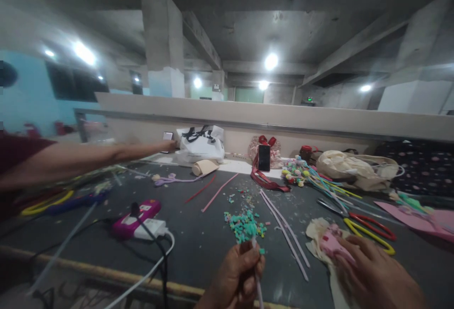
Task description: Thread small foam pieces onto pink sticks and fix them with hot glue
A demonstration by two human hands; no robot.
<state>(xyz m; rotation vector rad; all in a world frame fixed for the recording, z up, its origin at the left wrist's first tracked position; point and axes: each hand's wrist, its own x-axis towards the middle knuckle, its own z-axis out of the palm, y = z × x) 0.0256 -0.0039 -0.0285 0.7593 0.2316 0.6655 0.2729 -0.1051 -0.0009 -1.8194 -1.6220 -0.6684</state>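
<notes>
My left hand (239, 271) pinches a thin pale stem (258, 283) near the table's front edge. At the stem's top is a teal tuft (250, 228), held just over a pile of small teal bits (236, 224). On the right, my right hand (378, 271) is closed around a pink object with a red spot (335, 245); its exact kind is unclear. That object lies against a crumpled cream cloth or paper (315, 236), partly hidden by my fingers. Between my hands lie pale lilac stems (287, 233).
Red-and-yellow-handled scissors (371, 226) lie beyond my right hand. Behind are colourful bundled stems (301, 172), a phone (264, 158) and a white bag (202, 143). A purple power strip (138, 219) with cables is at left. Another person's arm (106, 155) reaches across from the left.
</notes>
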